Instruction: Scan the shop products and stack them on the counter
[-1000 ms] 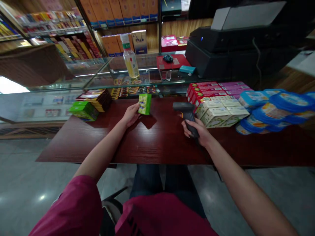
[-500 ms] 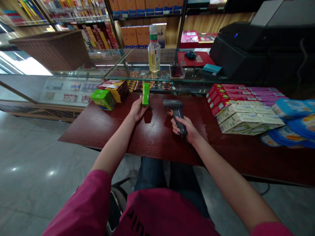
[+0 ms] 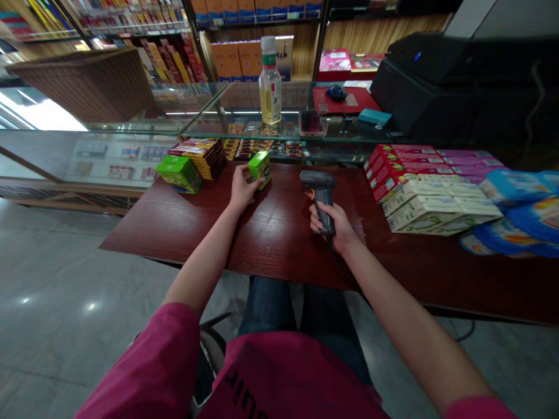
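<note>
A small green box [image 3: 261,166] is gripped between the thumb and fingers of my left hand [image 3: 244,187], near the far edge of the dark red wooden counter [image 3: 262,244]. Its label side now shows in part. My right hand [image 3: 332,224] is wrapped round the handle of a dark grey barcode scanner [image 3: 322,195], whose head is tilted toward the left. A gap of bare counter lies between scanner and box. More green boxes [image 3: 180,173] sit at the counter's left end, beside a stack of brown and yellow packets [image 3: 203,154].
A bottle [image 3: 270,84] of pale yellow drink stands on the glass case [image 3: 209,110]. Red boxes [image 3: 384,174], white-green cartons [image 3: 437,212] and blue tubs [image 3: 519,221] crowd the right side. A wicker basket [image 3: 87,84] is at left, black equipment [image 3: 437,87] at back right.
My left hand has turned the green box from its narrow side to a broader one and lowered it toward the counter. The scanner in my right hand has shifted right, away from the box.
</note>
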The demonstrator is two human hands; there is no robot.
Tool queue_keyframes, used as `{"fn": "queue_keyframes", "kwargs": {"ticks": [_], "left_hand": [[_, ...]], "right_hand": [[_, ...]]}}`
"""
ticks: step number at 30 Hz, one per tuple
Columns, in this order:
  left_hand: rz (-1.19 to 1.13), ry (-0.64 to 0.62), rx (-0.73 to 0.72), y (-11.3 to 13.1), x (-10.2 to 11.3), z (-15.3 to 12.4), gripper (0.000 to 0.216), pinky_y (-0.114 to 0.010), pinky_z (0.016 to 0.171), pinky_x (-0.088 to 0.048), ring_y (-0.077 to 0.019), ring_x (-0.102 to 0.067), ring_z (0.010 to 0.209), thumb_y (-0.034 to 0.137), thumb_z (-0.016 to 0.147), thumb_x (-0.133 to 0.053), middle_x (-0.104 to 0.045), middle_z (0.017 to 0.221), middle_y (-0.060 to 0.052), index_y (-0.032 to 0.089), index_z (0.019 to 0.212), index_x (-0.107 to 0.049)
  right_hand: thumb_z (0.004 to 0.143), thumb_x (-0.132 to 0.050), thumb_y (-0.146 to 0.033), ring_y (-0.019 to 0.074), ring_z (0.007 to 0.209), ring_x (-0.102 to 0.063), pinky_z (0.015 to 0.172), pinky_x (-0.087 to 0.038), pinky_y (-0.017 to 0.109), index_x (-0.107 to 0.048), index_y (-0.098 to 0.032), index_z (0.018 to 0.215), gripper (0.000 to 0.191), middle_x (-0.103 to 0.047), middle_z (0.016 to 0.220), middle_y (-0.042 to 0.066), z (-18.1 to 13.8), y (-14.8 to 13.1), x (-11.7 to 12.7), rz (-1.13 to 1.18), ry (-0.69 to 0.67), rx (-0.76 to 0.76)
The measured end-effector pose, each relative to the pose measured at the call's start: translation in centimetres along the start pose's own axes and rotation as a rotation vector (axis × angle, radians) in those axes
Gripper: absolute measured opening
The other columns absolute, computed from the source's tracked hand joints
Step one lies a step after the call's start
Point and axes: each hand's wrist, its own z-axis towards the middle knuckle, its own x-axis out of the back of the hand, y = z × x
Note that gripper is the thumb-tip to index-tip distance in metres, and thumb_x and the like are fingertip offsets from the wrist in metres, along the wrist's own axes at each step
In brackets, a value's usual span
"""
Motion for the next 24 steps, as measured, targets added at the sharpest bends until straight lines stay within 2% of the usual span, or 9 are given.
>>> {"fn": "queue_keyframes", "kwargs": {"ticks": [3, 7, 10, 12, 14, 17, 20, 22, 24], "left_hand": [[-0.009, -0.227, -0.069, 0.4, 1.0, 0.5, 0.078, -0.05, 0.123, -0.049, -0.0328, -0.064, 0.14, 0.025, 0.069, -0.097, -0.066, 0.148, -0.013, 0.024, 0.139, -0.063], [-0.202, -0.458, 0.068, 1.7, 1.9, 1.5, 0.089, -0.053, 0.119, -0.054, -0.033, -0.059, 0.149, 0.028, 0.074, -0.093, -0.062, 0.156, -0.01, 0.035, 0.156, -0.056], [-0.328, -0.586, 0.122, 2.8, 0.9, 1.7, 0.099, -0.05, 0.118, -0.054, -0.0336, -0.057, 0.153, 0.021, 0.065, -0.097, -0.059, 0.161, -0.01, 0.033, 0.155, -0.058], [-0.335, -0.621, 0.106, 3.3, -0.3, 1.5, 0.093, -0.049, 0.119, -0.054, -0.0352, -0.061, 0.148, 0.021, 0.061, -0.1, -0.065, 0.154, -0.012, 0.026, 0.147, -0.065], [-0.289, -0.553, 0.084, 3.4, -1.5, 1.1, 0.082, -0.048, 0.117, -0.055, -0.0361, -0.067, 0.138, 0.024, 0.06, -0.103, -0.073, 0.14, -0.012, 0.021, 0.135, -0.071], [-0.208, -0.258, 0.105, 2.9, -2.6, 1.0, 0.068, -0.044, 0.112, -0.057, -0.0339, -0.072, 0.125, 0.032, 0.063, -0.105, -0.077, 0.123, -0.011, 0.019, 0.121, -0.07], [-0.202, 0.013, 0.219, 2.3, -2.6, 1.2, 0.058, -0.039, 0.106, -0.058, -0.0299, -0.073, 0.12, 0.045, 0.075, -0.1, -0.076, 0.116, -0.009, 0.019, 0.114, -0.065], [-0.227, 0.095, 0.294, 2.1, -2.5, 1.4, 0.056, -0.037, 0.102, -0.058, -0.0284, -0.074, 0.116, 0.054, 0.081, -0.095, -0.075, 0.113, -0.009, 0.018, 0.11, -0.063], [-0.265, 0.117, 0.325, 2.2, -2.3, 1.4, 0.057, -0.036, 0.099, -0.059, -0.0274, -0.074, 0.112, 0.06, 0.082, -0.092, -0.075, 0.111, -0.01, 0.017, 0.106, -0.063]], "right_hand": [[0.081, -0.086, -0.037, 0.0074, 0.048, -0.042, 0.046, -0.043, 0.023, -0.058, -0.024, 0.099, 0.035, -0.057, 0.074, -0.006, 0.0, 0.0, 0.1, 0.013, 0.003, 0.009], [0.081, -0.086, -0.036, 0.0077, 0.048, -0.042, 0.046, -0.044, 0.024, -0.058, -0.024, 0.097, 0.035, -0.057, 0.074, -0.005, 0.0, 0.0, 0.1, 0.016, 0.013, 0.009], [0.081, -0.086, -0.037, 0.008, 0.048, -0.042, 0.046, -0.043, 0.025, -0.058, -0.024, 0.097, 0.035, -0.057, 0.074, -0.005, 0.0, -0.1, 0.0, 0.009, 0.012, -0.004], [0.08, -0.087, -0.038, 0.008, 0.049, -0.041, 0.046, -0.042, 0.025, -0.06, -0.024, 0.097, 0.036, -0.058, 0.075, -0.005, 0.0, -0.1, -0.2, 0.008, 0.01, -0.012], [0.078, -0.088, -0.039, 0.0079, 0.049, -0.041, 0.045, -0.042, 0.025, -0.06, -0.023, 0.097, 0.037, -0.058, 0.075, -0.005, 0.0, -0.2, -0.3, 0.005, 0.012, -0.01], [0.078, -0.089, -0.04, 0.0079, 0.048, -0.041, 0.044, -0.042, 0.025, -0.058, -0.024, 0.094, 0.038, -0.058, 0.074, -0.005, -0.2, -0.3, -0.6, -0.017, 0.013, 0.006], [0.081, -0.09, -0.046, 0.0077, 0.047, -0.043, 0.042, -0.042, 0.025, -0.057, -0.024, 0.092, 0.041, -0.058, 0.076, -0.005, -0.4, -0.2, -0.8, -0.054, -0.014, 0.009], [0.083, -0.089, -0.055, 0.0078, 0.046, -0.044, 0.04, -0.042, 0.025, -0.058, -0.024, 0.094, 0.045, -0.058, 0.076, -0.005, -0.5, 0.0, -1.0, -0.077, -0.05, 0.002], [0.083, -0.087, -0.063, 0.0082, 0.045, -0.045, 0.038, -0.04, 0.026, -0.06, -0.024, 0.099, 0.05, -0.058, 0.075, -0.005, -0.7, 0.1, -1.1, -0.096, -0.08, 0.0]]}}
